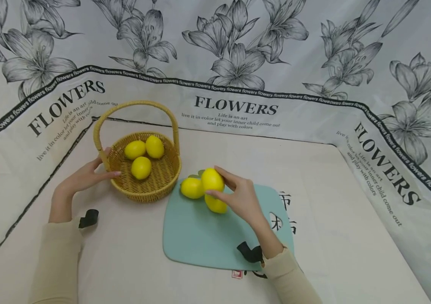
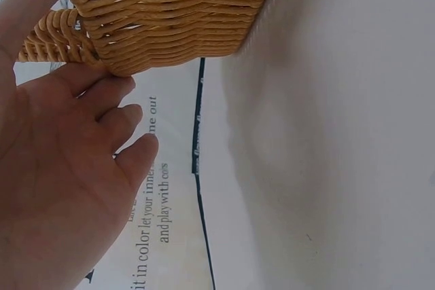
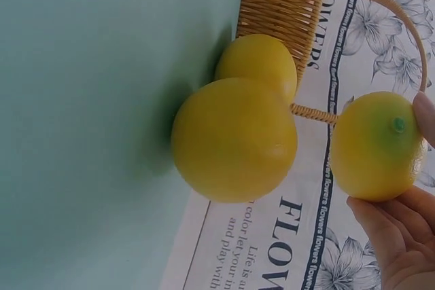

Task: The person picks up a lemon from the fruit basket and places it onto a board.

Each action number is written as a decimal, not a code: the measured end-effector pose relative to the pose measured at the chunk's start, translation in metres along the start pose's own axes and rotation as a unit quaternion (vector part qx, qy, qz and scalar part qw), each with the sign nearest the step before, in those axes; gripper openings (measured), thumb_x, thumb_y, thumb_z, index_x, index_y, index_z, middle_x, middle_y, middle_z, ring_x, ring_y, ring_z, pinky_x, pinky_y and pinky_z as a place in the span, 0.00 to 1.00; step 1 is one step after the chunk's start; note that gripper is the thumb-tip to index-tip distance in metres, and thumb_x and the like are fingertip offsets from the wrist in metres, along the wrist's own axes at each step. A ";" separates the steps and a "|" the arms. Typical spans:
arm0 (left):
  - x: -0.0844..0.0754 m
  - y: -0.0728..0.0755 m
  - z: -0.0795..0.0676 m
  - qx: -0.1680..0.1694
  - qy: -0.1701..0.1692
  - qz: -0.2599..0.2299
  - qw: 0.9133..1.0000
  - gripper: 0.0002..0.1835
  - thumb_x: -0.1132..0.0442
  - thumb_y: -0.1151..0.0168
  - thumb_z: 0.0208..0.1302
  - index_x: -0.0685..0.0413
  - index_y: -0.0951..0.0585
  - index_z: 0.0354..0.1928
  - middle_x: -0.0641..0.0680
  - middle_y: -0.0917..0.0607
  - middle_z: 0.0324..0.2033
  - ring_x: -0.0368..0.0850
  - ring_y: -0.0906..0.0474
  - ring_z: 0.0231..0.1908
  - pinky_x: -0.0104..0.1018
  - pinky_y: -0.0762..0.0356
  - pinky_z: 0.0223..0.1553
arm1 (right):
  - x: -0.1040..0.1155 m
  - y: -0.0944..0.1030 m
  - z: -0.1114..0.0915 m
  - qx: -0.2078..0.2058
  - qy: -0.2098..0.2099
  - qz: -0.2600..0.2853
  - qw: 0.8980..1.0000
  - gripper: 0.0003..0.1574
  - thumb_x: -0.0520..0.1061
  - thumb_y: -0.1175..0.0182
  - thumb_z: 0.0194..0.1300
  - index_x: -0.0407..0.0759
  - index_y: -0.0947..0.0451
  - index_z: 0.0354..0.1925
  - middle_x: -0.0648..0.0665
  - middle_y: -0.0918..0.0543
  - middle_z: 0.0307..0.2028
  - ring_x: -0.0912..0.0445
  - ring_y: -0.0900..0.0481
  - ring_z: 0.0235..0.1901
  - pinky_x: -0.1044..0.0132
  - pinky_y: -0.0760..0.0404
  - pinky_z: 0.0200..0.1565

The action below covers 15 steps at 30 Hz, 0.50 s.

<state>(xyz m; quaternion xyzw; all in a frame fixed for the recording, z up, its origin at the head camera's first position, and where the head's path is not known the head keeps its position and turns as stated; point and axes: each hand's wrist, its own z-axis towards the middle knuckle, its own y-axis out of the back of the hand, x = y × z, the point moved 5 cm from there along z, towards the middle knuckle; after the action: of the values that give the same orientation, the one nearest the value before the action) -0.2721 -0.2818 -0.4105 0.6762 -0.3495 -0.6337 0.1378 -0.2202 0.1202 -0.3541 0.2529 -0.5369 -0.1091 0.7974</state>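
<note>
We see a printed flower cloth (image 1: pixel 234 90) rising behind and around the pale counter (image 1: pixel 120 253). On the counter lies a light blue-green board (image 1: pixel 200 238), and at its far left corner stands a woven basket (image 1: pixel 147 197), upright, its tall handle arching over the opening.

Our left hand (image 1: pixel 90 173) grips the basket's left side near the foot of the handle: the thumb reaches over the rim, while the fingers lie outside against the weave, bent a little and close together. Our right hand (image 1: pixel 243 198) is over the board, opened only as far as the fruit between thumb and fingertips requires; it pinches one yellow lemon (image 1: pixel 213 179), whose greenish end shows in the right wrist view. This held lemon is up off the board, apart from the fruit below it.

Two more lemons rest on the board near the basket, a left one (image 1: pixel 191 188) and a nearer one (image 1: pixel 216 205) partly hidden by the held fruit and our thumb. Inside the basket we count three lemons (image 1: pixel 141 168), grouped toward the far left of its floor.
</note>
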 end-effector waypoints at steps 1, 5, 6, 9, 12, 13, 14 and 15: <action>0.000 0.000 0.000 0.000 0.001 0.001 1.000 0.51 0.41 0.42 0.65 0.37 0.67 0.75 0.59 0.66 0.75 0.72 0.67 0.70 0.75 0.61 0.61 | -0.001 0.001 -0.001 -0.001 0.002 0.000 1.000 0.40 0.46 0.28 0.55 0.39 0.29 0.64 0.44 0.25 0.62 0.53 0.27 0.61 0.69 0.27 0.56; 0.001 0.001 -0.001 -0.002 -0.001 0.002 1.000 0.51 0.41 0.42 0.65 0.37 0.67 0.75 0.58 0.66 0.75 0.72 0.67 0.70 0.75 0.60 0.61 | -0.003 0.006 -0.004 -0.002 0.006 -0.003 1.000 0.41 0.45 0.28 0.54 0.37 0.29 0.64 0.43 0.26 0.62 0.53 0.27 0.61 0.69 0.27 0.56; 0.001 0.001 -0.001 -0.001 -0.001 0.001 1.000 0.51 0.41 0.42 0.65 0.37 0.67 0.75 0.58 0.66 0.75 0.72 0.67 0.70 0.75 0.60 0.61 | -0.004 0.008 -0.004 -0.003 0.007 -0.003 1.000 0.41 0.45 0.28 0.54 0.37 0.29 0.64 0.43 0.26 0.62 0.53 0.27 0.61 0.69 0.27 0.56; 0.002 0.000 -0.001 0.000 -0.001 -0.001 1.000 0.51 0.41 0.42 0.65 0.36 0.67 0.75 0.60 0.65 0.75 0.72 0.67 0.70 0.75 0.60 0.61 | -0.004 0.014 -0.006 -0.010 0.008 -0.003 1.000 0.42 0.45 0.28 0.54 0.38 0.30 0.65 0.43 0.26 0.62 0.53 0.27 0.61 0.69 0.27 0.56; 0.001 0.000 -0.001 0.002 0.003 -0.001 1.000 0.51 0.41 0.42 0.65 0.37 0.67 0.75 0.63 0.64 0.74 0.73 0.66 0.70 0.75 0.60 0.61 | -0.005 0.020 -0.008 -0.015 0.002 -0.003 1.000 0.42 0.46 0.28 0.54 0.40 0.30 0.65 0.45 0.26 0.62 0.54 0.27 0.61 0.70 0.27 0.56; 0.001 0.000 0.000 0.002 0.003 0.000 1.000 0.51 0.41 0.42 0.65 0.37 0.67 0.75 0.64 0.64 0.74 0.73 0.66 0.70 0.75 0.60 0.61 | -0.006 0.022 -0.009 -0.016 -0.001 -0.003 1.000 0.42 0.46 0.28 0.54 0.40 0.30 0.65 0.45 0.26 0.62 0.55 0.27 0.61 0.71 0.27 0.56; 0.001 0.000 0.000 0.002 0.004 0.001 1.000 0.51 0.41 0.42 0.65 0.37 0.67 0.75 0.64 0.63 0.74 0.74 0.66 0.70 0.75 0.60 0.61 | -0.007 0.023 -0.010 -0.017 -0.003 -0.002 1.000 0.42 0.46 0.28 0.54 0.40 0.30 0.65 0.45 0.26 0.62 0.55 0.28 0.61 0.71 0.27 0.56; 0.001 0.000 0.000 0.002 0.005 0.002 1.000 0.51 0.41 0.42 0.65 0.37 0.67 0.75 0.64 0.63 0.74 0.74 0.66 0.70 0.75 0.60 0.61 | -0.008 0.025 -0.011 -0.017 -0.005 -0.003 1.000 0.42 0.47 0.28 0.54 0.40 0.30 0.65 0.46 0.26 0.62 0.56 0.28 0.61 0.71 0.28 0.56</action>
<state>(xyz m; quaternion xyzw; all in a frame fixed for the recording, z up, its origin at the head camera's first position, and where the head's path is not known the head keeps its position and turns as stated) -0.2725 -0.2825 -0.4112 0.6791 -0.3514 -0.6292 0.1396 -0.2157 0.1481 -0.3512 0.2401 -0.5382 -0.1221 0.7986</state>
